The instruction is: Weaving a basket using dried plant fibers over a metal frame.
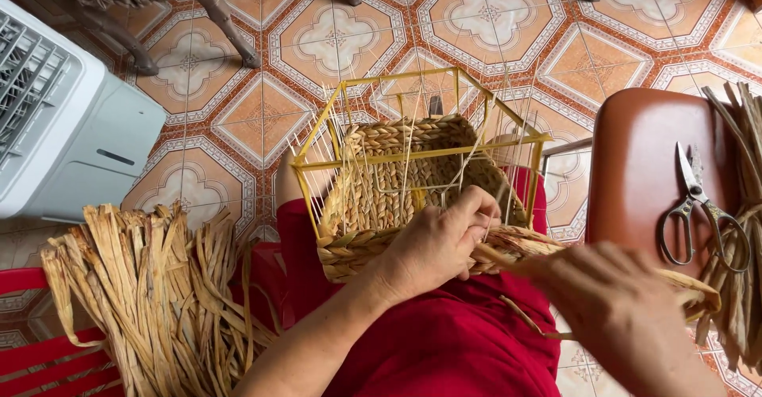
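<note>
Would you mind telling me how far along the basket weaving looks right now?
The basket has woven lower walls, while bare upright strands still rise along the yellow frame. The left hand presses the weave; the right hand pulls a fibre strand. The upper part remains unwoven.

No package, label, sign or screen shows anywhere around the person's hands in the head view; nothing printed or displayed appears near them at all.
</note>
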